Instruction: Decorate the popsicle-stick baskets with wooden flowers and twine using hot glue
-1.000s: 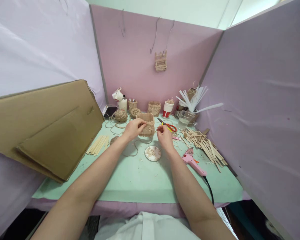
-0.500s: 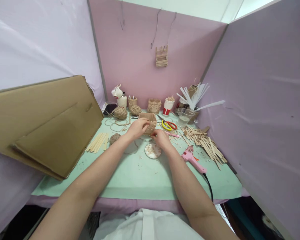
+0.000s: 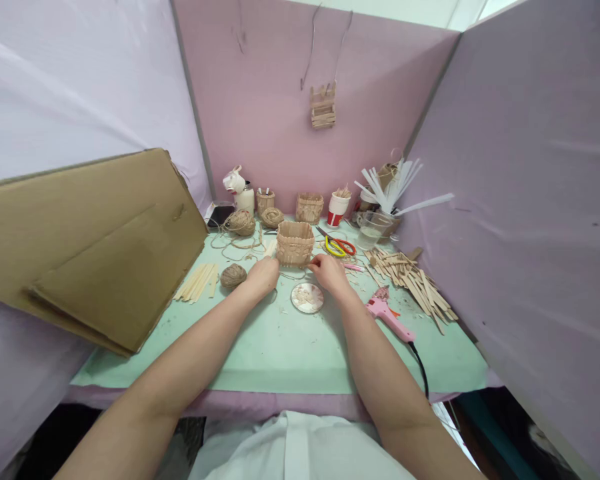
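A small woven basket [image 3: 295,245] of thin wooden strips stands upright on the green table, its open top toward me. At its lower left corner my left hand [image 3: 264,276] is closed with the fingertips pinched on thin twine. My right hand [image 3: 327,272] pinches at the lower right corner, thumb and finger together on the twine. A strand of twine [image 3: 294,275] lies in front of the basket between both hands. A ball of twine [image 3: 233,275] sits left of my left wrist. Close in front is a round dish [image 3: 307,299] holding small scraps.
Scissors [image 3: 336,245] lie right of the basket. A pink glue gun [image 3: 390,319] with a black cord and a pile of wooden sticks [image 3: 413,283] are at the right. Pale sticks [image 3: 196,283] and leaning cardboard [image 3: 95,247] are left. Cups and another basket [image 3: 309,209] stand behind.
My left hand has let go of the basket's front rim and come down to its lower left corner. The right hand has stayed near the lower right corner.
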Tool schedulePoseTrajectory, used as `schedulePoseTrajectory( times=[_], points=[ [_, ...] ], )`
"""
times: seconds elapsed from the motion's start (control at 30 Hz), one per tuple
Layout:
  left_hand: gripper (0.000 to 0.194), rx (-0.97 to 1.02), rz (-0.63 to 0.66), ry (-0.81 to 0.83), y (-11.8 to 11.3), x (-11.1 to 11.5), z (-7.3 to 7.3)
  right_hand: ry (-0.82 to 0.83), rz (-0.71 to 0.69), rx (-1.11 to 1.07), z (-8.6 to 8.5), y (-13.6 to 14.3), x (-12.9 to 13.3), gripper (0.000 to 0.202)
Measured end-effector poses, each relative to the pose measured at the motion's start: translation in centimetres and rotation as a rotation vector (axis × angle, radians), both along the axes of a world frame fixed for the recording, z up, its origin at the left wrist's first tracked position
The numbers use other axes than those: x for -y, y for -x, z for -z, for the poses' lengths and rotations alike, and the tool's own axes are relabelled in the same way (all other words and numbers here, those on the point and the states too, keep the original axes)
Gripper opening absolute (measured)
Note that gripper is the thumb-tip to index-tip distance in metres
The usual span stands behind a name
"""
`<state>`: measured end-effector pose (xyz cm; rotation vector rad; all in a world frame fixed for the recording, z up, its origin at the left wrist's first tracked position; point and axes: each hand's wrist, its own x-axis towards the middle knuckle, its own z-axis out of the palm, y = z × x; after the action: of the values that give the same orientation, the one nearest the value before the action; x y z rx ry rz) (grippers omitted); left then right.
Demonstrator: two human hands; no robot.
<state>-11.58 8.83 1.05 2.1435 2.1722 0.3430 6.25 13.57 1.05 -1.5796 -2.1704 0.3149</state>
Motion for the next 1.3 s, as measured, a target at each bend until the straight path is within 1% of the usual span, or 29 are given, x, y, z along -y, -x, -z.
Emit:
schedulePoseTrajectory(
  times=[0.1,0.17,0.2,0.27,0.33,0.4,0.5,0.63,0.77,0.87,1.0,1.1,1.2,1.3],
  points=[
    [0.02,0.01,0.016,-0.005,0.1,0.1,-0.9,0.021,-0.008,-0.003,0.0,-0.1,-0.1,0.015],
    [0.021,0.038,0.028,-0.064,0.4,0.4,-1.9,0.027,-0.028,-0.007,0.0,-0.1,-0.2,0.016],
    [0.02,0.061,0.034,-0.119,0.6,0.6,-2.4,0.03,-0.053,-0.012,0.0,-0.1,-0.2,0.017],
    [0.018,0.112,0.043,-0.176,1.0,0.8,-3.1,0.035,-0.124,-0.025,0.2,0.2,-0.1,0.023],
    [0.016,0.174,0.038,-0.205,1.2,0.8,-3.4,0.038,-0.199,-0.035,0.5,0.6,0.0,0.03],
    [0.015,0.242,0.018,-0.24,1.3,0.6,-3.2,0.042,-0.267,-0.038,0.9,1.0,0.2,0.035],
    [0.015,0.337,-0.037,-0.304,1.0,0.2,-2.4,0.049,-0.326,-0.033,1.3,1.4,0.4,0.033],
    [0.015,0.434,-0.13,-0.314,0.4,-0.3,-1.1,0.063,-0.292,-0.036,1.1,1.4,0.5,0.029],
    [0.015,0.526,-0.178,-0.283,0.0,-0.7,-0.2,0.067,-0.255,-0.067,0.5,1.4,0.9,0.02],
    [0.014,0.584,-0.199,-0.316,-0.2,-1.0,0.3,0.068,-0.229,-0.095,0.3,1.7,1.2,0.016],
    [0.014,0.628,-0.19,-0.41,-0.7,-1.3,0.8,0.052,-0.184,-0.13,0.6,2.1,1.3,0.015],
    [0.015,0.639,-0.161,-0.454,-1.0,-1.3,0.9,0.026,-0.154,-0.161,0.9,2.5,1.2,0.015],
    [0.017,0.638,-0.118,-0.443,-1.2,-1.1,0.9,0.001,-0.127,-0.199,1.1,2.9,0.9,0.019],
    [0.024,0.623,-0.061,-0.411,-1.2,-0.8,0.7,-0.004,-0.104,-0.231,1.3,3.2,0.6,0.022]
  ],
)
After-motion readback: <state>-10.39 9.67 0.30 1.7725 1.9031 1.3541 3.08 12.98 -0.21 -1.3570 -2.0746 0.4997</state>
